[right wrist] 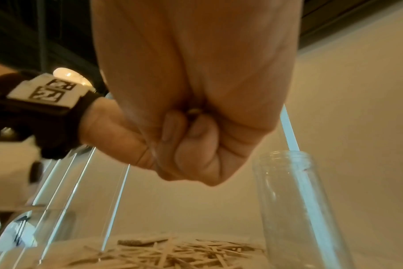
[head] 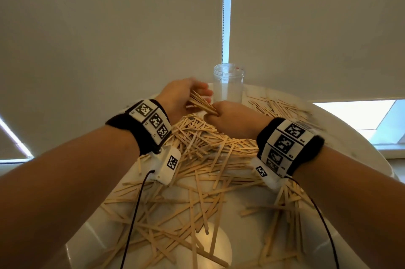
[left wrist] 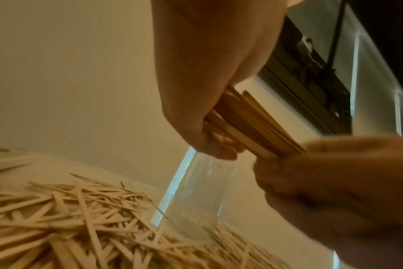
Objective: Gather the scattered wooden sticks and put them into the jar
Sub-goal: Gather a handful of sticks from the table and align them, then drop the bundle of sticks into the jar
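A bundle of wooden sticks [head: 201, 102] is held between both hands above the table. My left hand [head: 186, 95] wraps its upper end, fingers curled round it [left wrist: 221, 143]. My right hand [head: 221, 113] is clenched round the lower end, seen as a fist in the right wrist view [right wrist: 191, 142]. The bundle [left wrist: 253, 125] slants down to the right in the left wrist view. A clear, empty plastic jar [head: 228, 84] stands upright just behind the hands, mouth open; the jar [left wrist: 196, 200] and jar [right wrist: 297, 200] show in both wrist views. Many loose sticks [head: 197, 181] cover the table.
The round white table [head: 350, 137] carries more sticks at the back right [head: 278, 106] and near its front edge. A window blind with a bead chain [head: 223, 12] hangs behind the jar. Cables [head: 135, 214] trail from both wrist cameras over the sticks.
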{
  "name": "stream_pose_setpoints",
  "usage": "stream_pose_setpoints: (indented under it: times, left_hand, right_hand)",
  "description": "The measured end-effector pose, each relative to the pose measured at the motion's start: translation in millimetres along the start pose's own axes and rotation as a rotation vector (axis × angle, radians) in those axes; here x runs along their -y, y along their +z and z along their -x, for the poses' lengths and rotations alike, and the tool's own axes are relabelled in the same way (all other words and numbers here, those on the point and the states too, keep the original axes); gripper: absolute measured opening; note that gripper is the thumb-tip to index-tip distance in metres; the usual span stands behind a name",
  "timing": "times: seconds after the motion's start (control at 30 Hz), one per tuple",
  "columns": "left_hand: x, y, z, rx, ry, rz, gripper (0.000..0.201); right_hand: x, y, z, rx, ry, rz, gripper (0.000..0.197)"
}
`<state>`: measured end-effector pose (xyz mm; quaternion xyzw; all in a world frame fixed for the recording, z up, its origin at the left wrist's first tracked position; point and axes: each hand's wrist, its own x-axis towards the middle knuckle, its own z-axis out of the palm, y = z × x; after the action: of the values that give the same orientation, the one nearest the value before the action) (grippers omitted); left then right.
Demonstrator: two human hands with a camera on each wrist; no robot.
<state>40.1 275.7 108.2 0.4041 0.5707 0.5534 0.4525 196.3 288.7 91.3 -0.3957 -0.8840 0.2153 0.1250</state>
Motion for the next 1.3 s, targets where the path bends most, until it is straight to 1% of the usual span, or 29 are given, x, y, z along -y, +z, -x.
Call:
stream_pose_setpoints:
  times: [0.03,0.1,0.17,0.23,0.27,0.33,0.4,0.5,0.57,0.63,0.67,0.73,0.83,0.9,0.97,1.03,1.1,1.13,1.2,1.23,1.27,1.3]
  left_hand:
    - [3,4,2,0.014,-0.016,-0.074,0.036]
    - [6,5,3,0.030,-0.050,-0.149,0.040]
    - [4,4,3,0.030,-0.052,-0.227,0.049]
    - [3,6,4,0.015,0.025,-0.383,0.054]
    - [5,8,6,0.017,0.092,-0.483,0.051]
    - [10,12,6,-0.006,0.227,-0.653,0.039]
    - [11,11,3,-0.084,0.273,-0.719,0.035]
    - [10,8,0,-0.218,0.290,-0.680,0.036]
    - [11,7,-2,-0.266,0.284,-0.627,0.033]
    - [13,9,-2,-0.264,0.270,-0.581,0.024]
    - [14,9,-1,-0.269,0.270,-0.569,0.024]
    - [12,6,-1,-0.274,0.263,-0.570,0.032]
    - [9,-2,0,-0.202,0.225,-0.474,0.040]
    - [8,-8,1,-0.188,0.226,-0.465,0.040]
    - [7,-11,-1,-0.152,0.217,-0.443,0.046]
    - [4,-11,-6,-0.083,0.146,-0.380,0.055]
    - [1,-10,-17,-0.048,0.113,-0.362,0.062]
    - [1,-8,-23,-0.053,0.119,-0.403,0.061]
    - [0,-7,-37,-0.056,0.144,-0.519,0.052]
    - [0,-6,-45,-0.044,0.141,-0.567,0.047]
    - [0,-5,-54,-0.021,0.129,-0.605,0.043]
    - [-1,-3,-63,0.003,0.116,-0.643,0.040]
  right_hand:
    - [0,0,0,0.001,0.002,0.002,0.023]
    - [-2,1,-1,-0.006,0.026,0.028,0.027]
    - [-8,3,-2,-0.044,0.066,0.087,0.032]
    - [-13,3,-6,-0.081,0.125,0.127,0.035]
    - [-14,3,-8,-0.092,0.152,0.136,0.036]
    - [-14,1,-10,-0.090,0.177,0.125,0.037]
    - [-14,1,-7,-0.109,0.159,0.088,0.034]
    - [-12,1,0,-0.255,0.083,0.154,0.029]
    - [-9,2,2,-0.329,0.031,0.182,0.029]
    - [-6,5,2,-0.365,0.004,0.189,0.036]
    - [-5,5,0,-0.369,0.002,0.193,0.041]
    - [-2,3,-1,-0.363,-0.001,0.195,0.049]
    - [0,-3,-3,-0.382,-0.033,0.206,0.064]
    - [2,-5,-6,-0.374,-0.046,0.207,0.067]
    - [3,-9,-8,-0.363,-0.039,0.233,0.064]
    - [2,-23,-11,-0.330,-0.012,0.284,0.060]
    - [-3,-49,-19,-0.309,0.081,0.301,0.060]
    - [-8,-65,-26,-0.317,0.144,0.304,0.062]
    - [-18,-98,-44,-0.365,0.243,0.359,0.066]
    - [-22,-113,-54,-0.374,0.278,0.425,0.068]
    - [-25,-124,-65,-0.356,0.306,0.513,0.068]
    - [-27,-131,-77,-0.306,0.328,0.611,0.067]
